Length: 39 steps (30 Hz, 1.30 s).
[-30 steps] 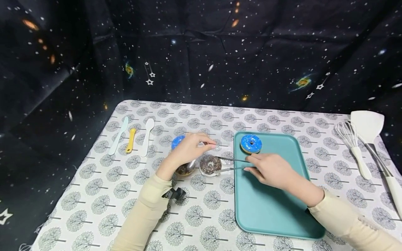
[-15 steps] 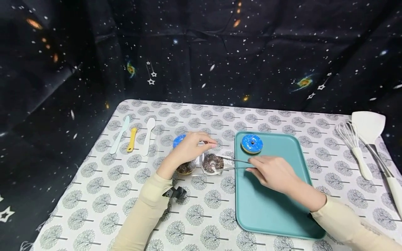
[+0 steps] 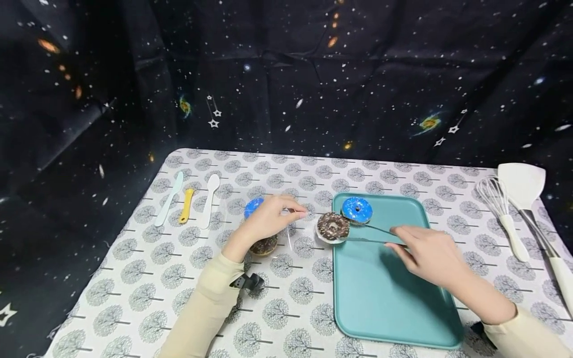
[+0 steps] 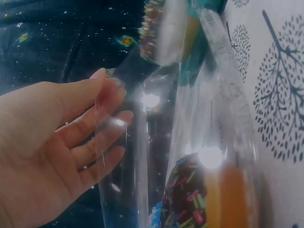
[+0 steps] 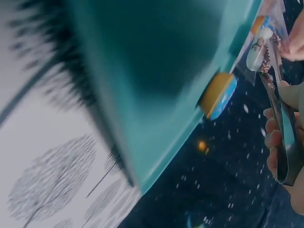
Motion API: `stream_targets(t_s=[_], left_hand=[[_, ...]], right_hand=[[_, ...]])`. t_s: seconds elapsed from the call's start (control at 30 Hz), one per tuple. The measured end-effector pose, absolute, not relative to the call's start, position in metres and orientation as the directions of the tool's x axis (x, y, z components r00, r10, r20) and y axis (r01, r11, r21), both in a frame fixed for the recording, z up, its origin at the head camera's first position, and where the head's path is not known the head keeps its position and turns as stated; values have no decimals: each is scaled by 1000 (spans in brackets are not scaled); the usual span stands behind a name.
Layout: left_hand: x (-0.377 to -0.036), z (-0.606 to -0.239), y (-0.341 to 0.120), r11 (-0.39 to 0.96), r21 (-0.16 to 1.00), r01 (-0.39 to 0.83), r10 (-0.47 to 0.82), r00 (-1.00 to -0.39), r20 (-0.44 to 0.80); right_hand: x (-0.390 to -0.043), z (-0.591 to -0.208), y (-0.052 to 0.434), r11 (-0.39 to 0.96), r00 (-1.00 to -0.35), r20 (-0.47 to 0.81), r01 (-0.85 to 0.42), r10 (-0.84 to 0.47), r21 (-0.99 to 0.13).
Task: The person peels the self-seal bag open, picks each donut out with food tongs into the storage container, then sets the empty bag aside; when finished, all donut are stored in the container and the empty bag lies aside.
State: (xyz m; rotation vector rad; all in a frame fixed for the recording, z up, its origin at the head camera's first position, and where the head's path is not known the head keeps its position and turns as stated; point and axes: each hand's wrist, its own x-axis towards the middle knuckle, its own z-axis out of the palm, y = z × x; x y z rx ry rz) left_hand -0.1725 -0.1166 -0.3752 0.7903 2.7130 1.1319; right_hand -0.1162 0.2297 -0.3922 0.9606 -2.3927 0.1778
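Observation:
My left hand pinches the edge of a clear plastic bag, thumb against fingertips. Inside the bag lie a chocolate donut with sprinkles and a blue donut, both partly hidden by the hand in the head view. My right hand holds metal tongs. Between the tongs' tips is another chocolate donut with a white base, raised over the left rim of the teal tray. A second blue donut rests in the tray's far left corner.
A pale green knife, a yellow-handled utensil and a white spoon lie at the left. To the right are a whisk and a white spatula. A dark starry cloth hangs behind the table.
The chocolate donut in the tongs has come out of the bag and moved right to the tray's edge, along with my right hand. My left hand has stayed nearly in place.

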Motion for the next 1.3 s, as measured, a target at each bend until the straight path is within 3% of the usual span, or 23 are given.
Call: stream_targets(t_s=[0.2, 0.47, 0.8, 1.3], left_hand=[[-172, -377, -116, 599, 676, 430, 507, -857, 97], [-173, -376, -116, 606, 668, 431, 506, -857, 95], [-173, -373, -118, 585, 679, 444, 501, -856, 128], [-171, -369, -119, 600, 674, 432, 490, -864, 117]], right_hand=[[-107, -387, 258, 800, -655, 537, -597, -531, 63], [-103, -378, 289, 849, -679, 555, -520, -480, 98], [-96, -380, 316, 961, -890, 371, -274, -266, 31], [-101, -401, 332, 917, -851, 348, -388, -394, 90]])
